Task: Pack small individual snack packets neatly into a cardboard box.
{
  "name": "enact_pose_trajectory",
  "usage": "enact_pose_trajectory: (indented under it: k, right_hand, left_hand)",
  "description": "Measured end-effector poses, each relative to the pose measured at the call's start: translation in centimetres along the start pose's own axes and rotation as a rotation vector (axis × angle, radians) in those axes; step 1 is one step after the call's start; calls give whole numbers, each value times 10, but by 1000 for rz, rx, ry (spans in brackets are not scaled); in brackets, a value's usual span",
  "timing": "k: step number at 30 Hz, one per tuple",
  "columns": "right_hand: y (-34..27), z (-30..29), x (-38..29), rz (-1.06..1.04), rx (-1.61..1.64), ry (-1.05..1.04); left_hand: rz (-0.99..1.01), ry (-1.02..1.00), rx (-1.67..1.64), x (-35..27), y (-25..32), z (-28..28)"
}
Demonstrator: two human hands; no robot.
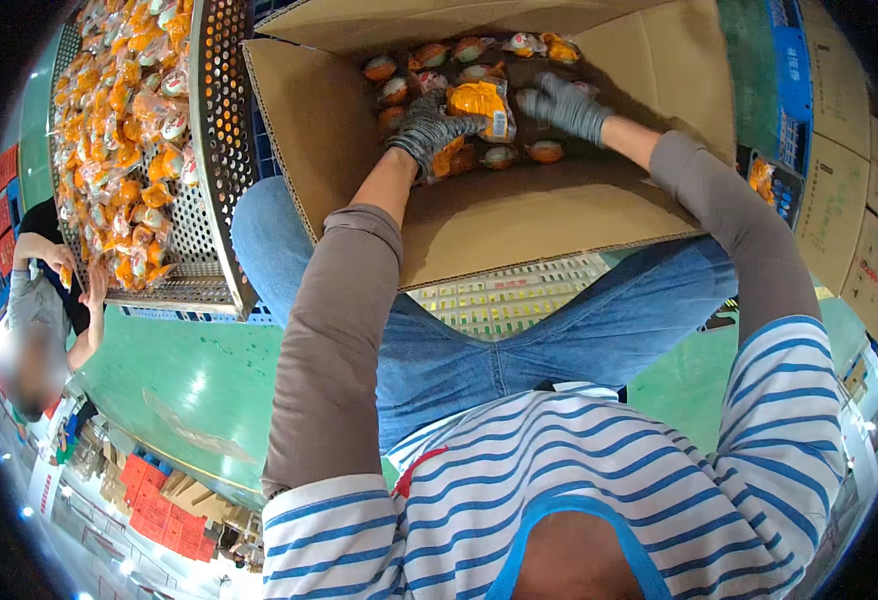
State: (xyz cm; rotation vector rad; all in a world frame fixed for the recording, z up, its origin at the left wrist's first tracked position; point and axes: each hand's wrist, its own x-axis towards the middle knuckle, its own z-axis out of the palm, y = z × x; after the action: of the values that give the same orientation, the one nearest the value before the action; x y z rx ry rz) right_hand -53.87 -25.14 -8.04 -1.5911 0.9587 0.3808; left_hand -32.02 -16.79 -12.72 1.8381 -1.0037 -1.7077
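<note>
In front of me stands an open cardboard box [484, 217] with a loose layer of small wrapped items inside, egg-shaped and in clear and orange packets. My left hand [431, 131], in a grey knit glove, grips an orange plastic packet [482, 105] with the thumb across its lower edge. The packet sits above the other items and bears a printed label. My right hand [566, 109], gloved the same way, hovers or rests over the right part of the layer. Its fingers are spread, and I see nothing held in them. Wrapped items [499, 156] lie along the near side.
To the left is a perforated metal tray [199, 225] heaped with wrapped items [124, 135]. A yellowish plastic crate [506, 292] is under the box. Stacked cartons [833, 150] and a blue crate [791, 82] stand at right. Another person [49, 300] reaches over the tray's far-left corner.
</note>
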Motion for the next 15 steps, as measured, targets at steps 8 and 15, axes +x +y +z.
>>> enact_pose_trajectory:
  k: [8,15]
  right_hand:
    - [-77,-4,-31,23,305,70]
    - [13,-35,-8,-381,-468,162]
  left_hand:
    - [146,-70,224,-33,63,12]
    - [154,-285,138,-7,80,47]
